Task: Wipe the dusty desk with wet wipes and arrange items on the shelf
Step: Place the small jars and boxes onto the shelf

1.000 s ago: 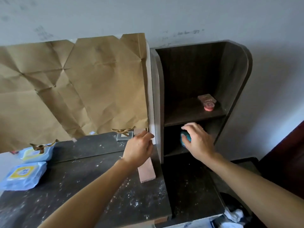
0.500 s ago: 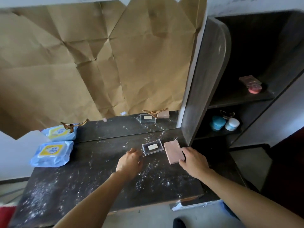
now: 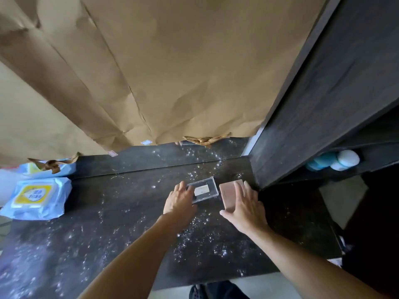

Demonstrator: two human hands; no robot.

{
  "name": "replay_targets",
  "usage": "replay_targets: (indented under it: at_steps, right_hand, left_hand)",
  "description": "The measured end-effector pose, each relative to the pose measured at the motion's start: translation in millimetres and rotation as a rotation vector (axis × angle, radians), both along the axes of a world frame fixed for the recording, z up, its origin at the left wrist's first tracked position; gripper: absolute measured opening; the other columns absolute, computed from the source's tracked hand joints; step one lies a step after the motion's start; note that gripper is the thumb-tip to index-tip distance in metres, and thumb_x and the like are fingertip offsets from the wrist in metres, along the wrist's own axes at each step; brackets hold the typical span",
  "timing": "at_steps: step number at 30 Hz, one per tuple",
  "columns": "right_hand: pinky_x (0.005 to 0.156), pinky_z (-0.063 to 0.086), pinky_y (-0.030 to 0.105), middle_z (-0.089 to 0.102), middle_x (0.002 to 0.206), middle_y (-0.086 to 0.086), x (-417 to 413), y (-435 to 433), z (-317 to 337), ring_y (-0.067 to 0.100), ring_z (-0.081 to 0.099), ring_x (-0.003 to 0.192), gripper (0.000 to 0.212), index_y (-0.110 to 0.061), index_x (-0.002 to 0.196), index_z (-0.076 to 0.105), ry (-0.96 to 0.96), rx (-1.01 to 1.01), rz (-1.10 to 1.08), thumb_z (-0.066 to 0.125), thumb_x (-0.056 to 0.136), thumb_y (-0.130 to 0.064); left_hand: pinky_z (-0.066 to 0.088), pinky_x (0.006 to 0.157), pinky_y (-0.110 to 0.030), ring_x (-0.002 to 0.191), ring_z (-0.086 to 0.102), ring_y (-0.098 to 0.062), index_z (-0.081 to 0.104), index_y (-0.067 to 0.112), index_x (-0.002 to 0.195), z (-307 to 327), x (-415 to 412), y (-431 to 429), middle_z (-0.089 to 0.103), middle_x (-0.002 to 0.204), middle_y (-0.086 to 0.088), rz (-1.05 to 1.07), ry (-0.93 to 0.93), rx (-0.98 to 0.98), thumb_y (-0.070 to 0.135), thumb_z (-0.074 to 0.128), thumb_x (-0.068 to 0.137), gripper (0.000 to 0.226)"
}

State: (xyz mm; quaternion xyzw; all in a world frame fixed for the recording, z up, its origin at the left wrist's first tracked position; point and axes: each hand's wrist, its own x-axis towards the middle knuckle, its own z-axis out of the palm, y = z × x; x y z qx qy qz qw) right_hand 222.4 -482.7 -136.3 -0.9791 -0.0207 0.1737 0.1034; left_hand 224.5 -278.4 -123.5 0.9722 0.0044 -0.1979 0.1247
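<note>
The dark desk top (image 3: pixel 112 223) is speckled with white dust. A clear plastic case (image 3: pixel 204 190) with a white label lies flat near the desk's right end, and my left hand (image 3: pixel 180 202) grips its left edge with curled fingers. Just right of it lies a flat pink box (image 3: pixel 227 194). My right hand (image 3: pixel 245 209) covers this box, thumb at its near end and fingers spread over its far right side. A blue and yellow wet wipes pack (image 3: pixel 38 197) sits at the desk's left edge. On the dark shelf unit (image 3: pixel 313 108) at the right, a low shelf holds a teal round jar (image 3: pixel 322 162) and a white one (image 3: pixel 348 158).
Creased brown paper (image 3: pixel 172 72) hangs over the mirror behind the desk, with twisted paper handles at its lower edge. The uncovered mirror strip reflects the wipes pack. The desk's front edge runs just above a dark shoe (image 3: pixel 207 291) on the pale floor.
The view has swung down and closer to the desk. The pink box, upright a second ago, now lies flat. My right hand left the shelf and landed on the box; my left reached the clear case.
</note>
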Motion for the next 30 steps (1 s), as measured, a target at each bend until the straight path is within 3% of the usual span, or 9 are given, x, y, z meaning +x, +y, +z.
replay_targets:
  at_steps: [6, 9, 14, 18, 23, 30]
  right_hand:
    - [0.078, 0.050, 0.036, 0.038, 0.127, 0.004, 2, -3, -6, 0.025, 0.041, 0.113, 0.109, -0.025, 0.145, 0.015, -0.025, 0.009, -0.058, 0.072, 0.058, -0.056]
    - [0.079, 0.048, 0.036, 0.041, 0.120, 0.002, 6, -8, -3, 0.024, 0.043, 0.109, 0.107, -0.028, 0.144, 0.018, -0.027, 0.017, -0.075, 0.068, 0.054, -0.057]
    - [0.085, 0.045, 0.036, 0.041, 0.121, 0.002, 5, -14, 15, 0.023, 0.045, 0.108, 0.093, -0.030, 0.137, 0.027, -0.057, 0.090, -0.096, 0.064, 0.057, -0.061]
    - [0.090, 0.043, 0.040, 0.039, 0.123, 0.001, -17, -20, 36, 0.025, 0.054, 0.100, 0.084, -0.030, 0.133, 0.029, -0.074, 0.105, -0.126, 0.059, 0.061, -0.060]
    - [0.087, 0.040, 0.040, 0.041, 0.122, -0.002, -65, -39, 58, 0.024, 0.055, 0.100, 0.084, -0.030, 0.133, 0.034, -0.153, 0.056, -0.150, 0.055, 0.057, -0.060]
    - [0.089, 0.042, 0.040, 0.042, 0.124, -0.001, -114, -93, 112, 0.024, 0.052, 0.106, 0.082, -0.029, 0.133, 0.036, -0.304, 0.085, -0.234, 0.059, 0.060, -0.059]
  left_hand:
    - [0.035, 0.099, -0.033, 0.121, 0.039, -0.023, 0.039, 0.019, 0.131, -21, 19, -14, 0.044, 0.131, -0.003, -0.033, -0.023, 0.064, 0.025, 0.062, 0.083, 0.053]
    - [0.035, 0.099, -0.032, 0.116, 0.042, -0.024, 0.033, 0.019, 0.135, -20, 21, -15, 0.041, 0.127, -0.005, -0.035, -0.017, 0.070, 0.031, 0.068, 0.079, 0.068]
    - [0.045, 0.094, -0.036, 0.107, 0.047, -0.023, 0.027, 0.018, 0.138, -4, 7, -9, 0.035, 0.123, -0.008, 0.048, 0.031, -0.035, 0.049, 0.076, 0.071, 0.088]
    - [0.050, 0.092, -0.036, 0.104, 0.051, -0.023, 0.037, 0.015, 0.133, 19, -19, -3, 0.036, 0.118, -0.006, 0.102, -0.013, -0.082, 0.047, 0.078, 0.068, 0.083]
    - [0.048, 0.088, -0.036, 0.106, 0.054, -0.024, 0.035, 0.014, 0.127, 56, -60, -11, 0.049, 0.117, -0.005, 0.070, -0.053, -0.099, 0.042, 0.077, 0.064, 0.081]
    - [0.052, 0.079, -0.039, 0.096, 0.059, -0.025, 0.035, 0.021, 0.126, 118, -97, -64, 0.050, 0.117, 0.000, -0.044, -0.213, -0.120, 0.049, 0.069, 0.062, 0.078]
